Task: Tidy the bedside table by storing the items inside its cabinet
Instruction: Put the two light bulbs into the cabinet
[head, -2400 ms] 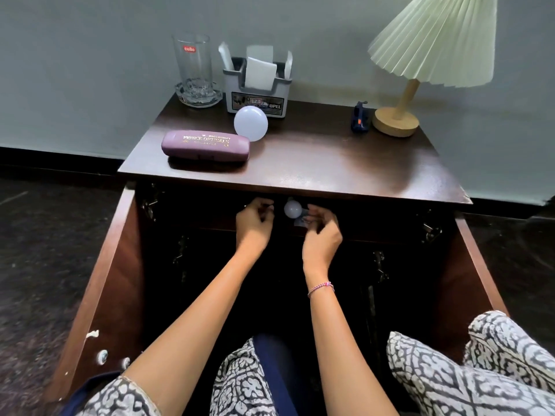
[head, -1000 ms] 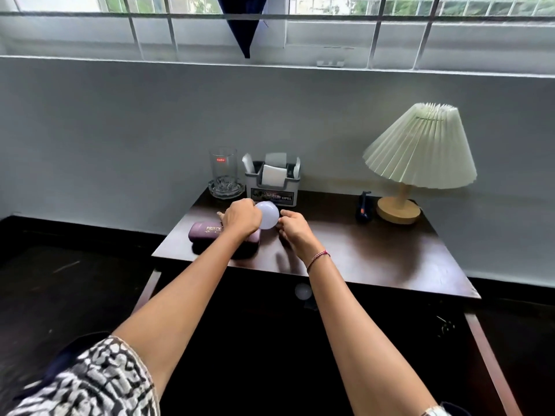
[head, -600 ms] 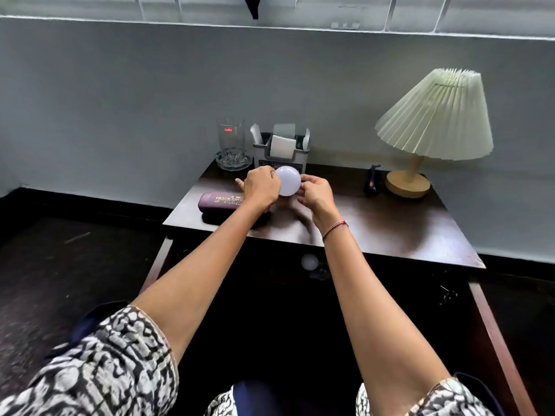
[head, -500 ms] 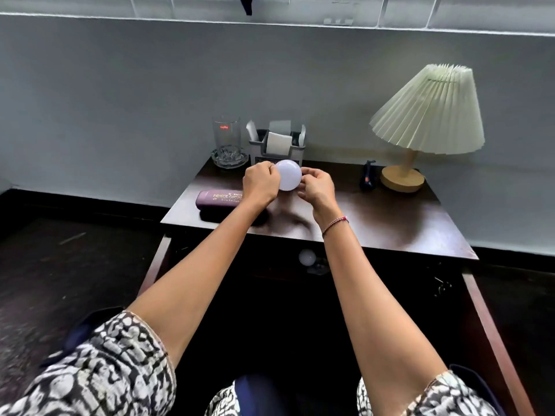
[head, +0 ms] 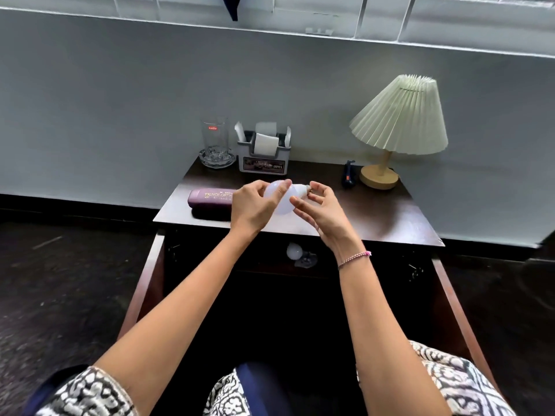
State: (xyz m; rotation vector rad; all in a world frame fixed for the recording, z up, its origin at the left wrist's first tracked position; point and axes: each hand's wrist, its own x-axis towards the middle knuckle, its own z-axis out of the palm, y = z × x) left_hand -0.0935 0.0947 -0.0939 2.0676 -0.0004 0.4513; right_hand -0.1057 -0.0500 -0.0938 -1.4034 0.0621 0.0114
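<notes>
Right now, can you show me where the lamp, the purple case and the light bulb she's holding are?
lamp [head: 401,115], head view, on the pleated shade.
purple case [head: 210,197], head view, on its lettered lid.
light bulb [head: 286,195], head view, on the white globe between both hands.

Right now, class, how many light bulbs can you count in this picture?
2. One bulb is held in both hands above the tabletop; a smaller one lies inside the open cabinet. Its dark interior may hide others.
</notes>
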